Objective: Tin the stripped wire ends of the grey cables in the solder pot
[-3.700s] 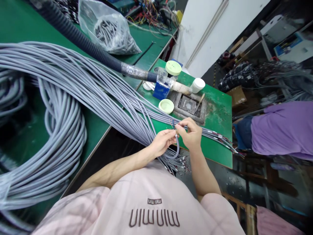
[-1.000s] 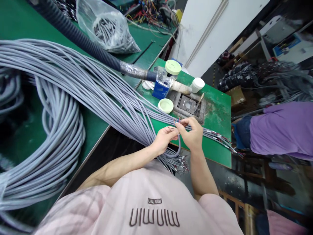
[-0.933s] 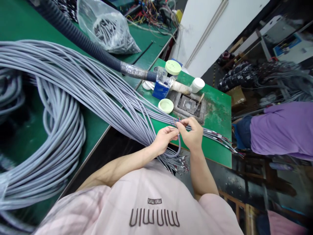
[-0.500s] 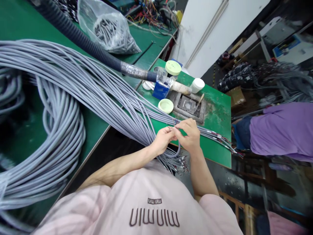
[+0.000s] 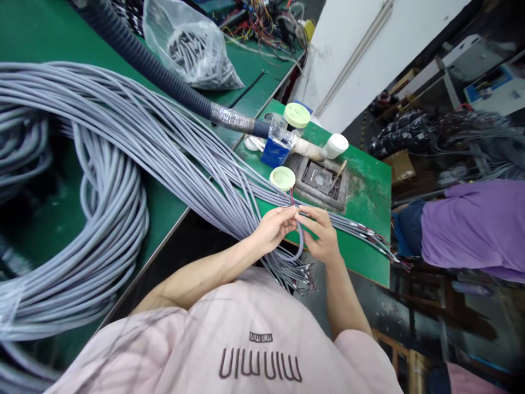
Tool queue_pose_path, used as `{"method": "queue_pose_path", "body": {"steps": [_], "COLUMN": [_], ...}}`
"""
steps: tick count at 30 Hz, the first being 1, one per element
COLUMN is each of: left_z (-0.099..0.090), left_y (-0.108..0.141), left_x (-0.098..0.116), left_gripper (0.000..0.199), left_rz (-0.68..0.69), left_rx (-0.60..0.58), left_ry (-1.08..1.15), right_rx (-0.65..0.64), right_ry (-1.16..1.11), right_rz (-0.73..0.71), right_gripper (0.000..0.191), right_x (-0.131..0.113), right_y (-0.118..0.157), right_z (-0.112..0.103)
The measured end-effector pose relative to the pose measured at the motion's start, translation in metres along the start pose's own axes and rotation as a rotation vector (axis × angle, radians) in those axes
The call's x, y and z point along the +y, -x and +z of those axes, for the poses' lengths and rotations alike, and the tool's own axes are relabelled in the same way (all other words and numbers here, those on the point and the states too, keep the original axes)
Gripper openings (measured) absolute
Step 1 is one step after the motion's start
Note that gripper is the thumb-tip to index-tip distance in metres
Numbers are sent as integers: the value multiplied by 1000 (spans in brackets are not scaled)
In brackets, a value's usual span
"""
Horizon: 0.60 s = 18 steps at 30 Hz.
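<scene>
Far left of the square metal pot [image 5: 319, 178]: thick coil of gray cable [image 5: 115, 230]. Left of and beyond the pot: black corrugated hose [image 5: 164, 79], then a clear plastic bag [image 5: 158, 22] of short gray pieces. Bundle of gray cables [image 5: 180, 175] runs in from the left, passing on the pot's near side.

Left hand [image 5: 274, 229] is near-left of the pot, grip closed on the stripped end of one gray cable [image 5: 302, 241]; the rest of that cable loops down under the fingers. Left of and beyond the pot: blue box [image 5: 274, 152]. Just left of the pot: pale green round dish [image 5: 283, 179]. Thin colored core wires [image 5: 291, 196] point up from the pinch, between hands and dish. Can't tell if they touch the bundle behind.

Right hand [image 5: 322, 236] is on the pot's near side, fingertips at the same cable end, other fingers loosely curled. Can't tell if it pinches a wire or only touches.

Beyond the pot: white tub [image 5: 336, 145]. Right and nearer: wire-tipped cable ends [image 5: 379, 241] overhanging the surface [image 5: 369, 183].

My read: step in hand is sorting the cores by fingertip. Next move calls for a steady left pinch, with light right fingertips parting single wires without bending them.
</scene>
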<state>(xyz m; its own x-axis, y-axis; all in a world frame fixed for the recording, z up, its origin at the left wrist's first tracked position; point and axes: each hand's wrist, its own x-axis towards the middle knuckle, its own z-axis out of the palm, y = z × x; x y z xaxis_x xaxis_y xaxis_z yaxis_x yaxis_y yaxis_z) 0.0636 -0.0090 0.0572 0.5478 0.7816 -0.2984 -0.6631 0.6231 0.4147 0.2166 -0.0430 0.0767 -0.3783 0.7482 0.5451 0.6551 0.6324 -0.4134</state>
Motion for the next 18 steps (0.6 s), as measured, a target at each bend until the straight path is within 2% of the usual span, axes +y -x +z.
{"method": "queue_pose_path", "body": {"steps": [4,8,9,11,15,16,18], "left_z": [0,-6,-9,-15,-22,-23,-23], "left_y": [0,0,0,1,2,2,0], "left_x": [4,10,13,17,28,30,33], "left_gripper": [32,38,42,46,35,32,30], "left_rz": [-4,82,149,371,913,992,1064], "left_rx": [-17,60,88,130,157,154,148], "left_ry": [-3,-87,-149,-371,-1097,-1256,-1477], "right_rx": [67,160,181,208,232,235,235], "right_ry": [3,-36,-52,-80,-116,-124,-135], "right_rz": [-44,-9,3,22,50,50,46], "right_gripper": [43,41,40,39,39,39,40], "right_x": [3,5,5,5,3,2,0], "right_y": [0,-3,-4,-4,-3,-3,-4], "right_z": [8,11,11,12,16,16,17]}}
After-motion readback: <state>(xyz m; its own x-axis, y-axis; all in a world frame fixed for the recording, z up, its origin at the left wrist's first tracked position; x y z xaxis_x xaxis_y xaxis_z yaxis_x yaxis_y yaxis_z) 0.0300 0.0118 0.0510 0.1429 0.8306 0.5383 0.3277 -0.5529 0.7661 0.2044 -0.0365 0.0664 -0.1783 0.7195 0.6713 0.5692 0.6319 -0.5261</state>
